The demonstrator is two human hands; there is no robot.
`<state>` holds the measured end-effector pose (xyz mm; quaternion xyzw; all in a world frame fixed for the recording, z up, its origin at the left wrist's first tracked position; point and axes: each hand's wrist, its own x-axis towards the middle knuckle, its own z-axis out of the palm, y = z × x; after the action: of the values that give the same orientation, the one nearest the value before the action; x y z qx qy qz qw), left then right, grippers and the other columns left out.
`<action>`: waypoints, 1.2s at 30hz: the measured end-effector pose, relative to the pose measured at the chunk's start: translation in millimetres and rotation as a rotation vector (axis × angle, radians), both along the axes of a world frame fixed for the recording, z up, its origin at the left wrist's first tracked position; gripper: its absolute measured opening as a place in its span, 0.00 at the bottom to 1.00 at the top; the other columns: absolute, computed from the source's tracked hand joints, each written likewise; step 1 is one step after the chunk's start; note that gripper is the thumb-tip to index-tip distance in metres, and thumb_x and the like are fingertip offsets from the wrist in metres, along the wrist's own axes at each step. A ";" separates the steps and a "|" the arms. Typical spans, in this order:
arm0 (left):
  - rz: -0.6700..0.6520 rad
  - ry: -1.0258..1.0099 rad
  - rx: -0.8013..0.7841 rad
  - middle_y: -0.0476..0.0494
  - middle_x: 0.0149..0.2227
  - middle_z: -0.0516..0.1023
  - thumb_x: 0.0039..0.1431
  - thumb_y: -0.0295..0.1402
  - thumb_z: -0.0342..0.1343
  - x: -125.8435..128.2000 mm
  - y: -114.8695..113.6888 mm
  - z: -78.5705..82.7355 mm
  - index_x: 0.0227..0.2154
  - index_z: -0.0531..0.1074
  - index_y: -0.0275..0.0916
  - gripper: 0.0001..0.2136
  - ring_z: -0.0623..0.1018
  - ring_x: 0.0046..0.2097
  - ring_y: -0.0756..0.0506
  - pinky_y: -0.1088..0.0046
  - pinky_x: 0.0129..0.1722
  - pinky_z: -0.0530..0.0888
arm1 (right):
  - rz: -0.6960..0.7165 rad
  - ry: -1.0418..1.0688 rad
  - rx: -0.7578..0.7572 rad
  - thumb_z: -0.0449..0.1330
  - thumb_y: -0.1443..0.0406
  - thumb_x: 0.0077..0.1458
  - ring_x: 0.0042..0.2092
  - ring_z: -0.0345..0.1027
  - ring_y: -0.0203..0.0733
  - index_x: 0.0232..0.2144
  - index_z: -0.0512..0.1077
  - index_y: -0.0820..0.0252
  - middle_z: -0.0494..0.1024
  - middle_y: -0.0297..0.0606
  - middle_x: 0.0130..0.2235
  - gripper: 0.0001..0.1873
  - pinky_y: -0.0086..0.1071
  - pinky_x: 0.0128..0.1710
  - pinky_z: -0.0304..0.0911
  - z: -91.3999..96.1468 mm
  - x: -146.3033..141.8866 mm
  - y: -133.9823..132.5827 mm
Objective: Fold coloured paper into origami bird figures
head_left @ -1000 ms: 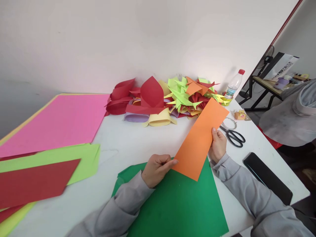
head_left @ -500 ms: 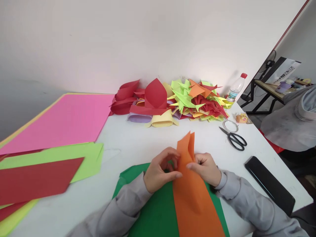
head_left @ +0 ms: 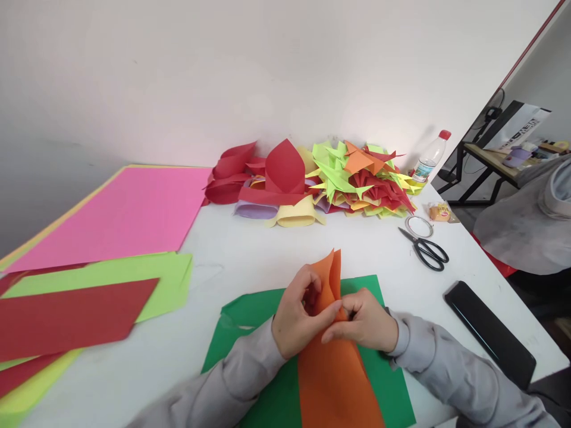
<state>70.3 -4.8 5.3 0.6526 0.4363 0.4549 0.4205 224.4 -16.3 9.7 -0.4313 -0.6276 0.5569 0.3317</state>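
An orange paper strip (head_left: 335, 374) lies lengthwise over a green sheet (head_left: 254, 315) in front of me, its far end bent up into a loop. My left hand (head_left: 298, 319) pinches the left side of that raised end. My right hand (head_left: 368, 321) pinches the right side, fingertips meeting the left hand's thumb. Both hands are closed on the orange paper.
A pile of folded paper shapes (head_left: 321, 178) sits at the back by the wall. Large pink (head_left: 120, 214), lime (head_left: 173, 279) and red (head_left: 66, 318) sheets lie left. Scissors (head_left: 426, 249), a tape ring (head_left: 418, 226), a bottle (head_left: 430, 157) and a black phone (head_left: 488, 333) are right. Another person (head_left: 530, 220) sits far right.
The orange strip went from held up flat to lying toward me with its far end curled up. Both hands came together at the fold and now pinch it closer.
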 end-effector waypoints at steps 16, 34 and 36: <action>0.218 -0.218 -0.039 0.51 0.31 0.62 0.36 0.27 0.51 -51.4 45.0 -14.4 0.28 0.60 0.42 0.12 0.64 0.29 0.49 0.75 0.25 0.63 | -0.327 -0.272 0.116 0.62 0.54 0.46 0.21 0.50 0.31 0.16 0.59 0.57 0.60 0.26 0.17 0.20 0.25 0.19 0.46 -17.5 52.2 48.7; -0.221 0.759 0.474 0.39 0.59 0.68 0.59 0.35 0.46 -60.6 47.3 -34.7 0.53 0.70 0.43 0.19 0.63 0.62 0.36 0.44 0.63 0.44 | -0.429 -0.660 0.275 0.62 0.63 0.47 0.26 0.66 0.38 0.37 0.71 0.56 0.74 0.29 0.24 0.12 0.30 0.28 0.55 -16.3 63.1 54.8; -0.244 0.752 0.482 0.40 0.55 0.74 0.58 0.37 0.49 -57.4 43.7 -31.7 0.49 0.73 0.44 0.17 0.66 0.60 0.34 0.41 0.62 0.42 | -0.413 -0.717 0.306 0.61 0.63 0.48 0.28 0.67 0.40 0.43 0.69 0.57 0.74 0.30 0.26 0.18 0.31 0.30 0.57 -16.1 62.0 54.4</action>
<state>12.9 38.9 -26.4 0.8980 0.3602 0.2223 0.1198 286.5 38.2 -6.4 -0.6595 -0.6789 0.1947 0.2576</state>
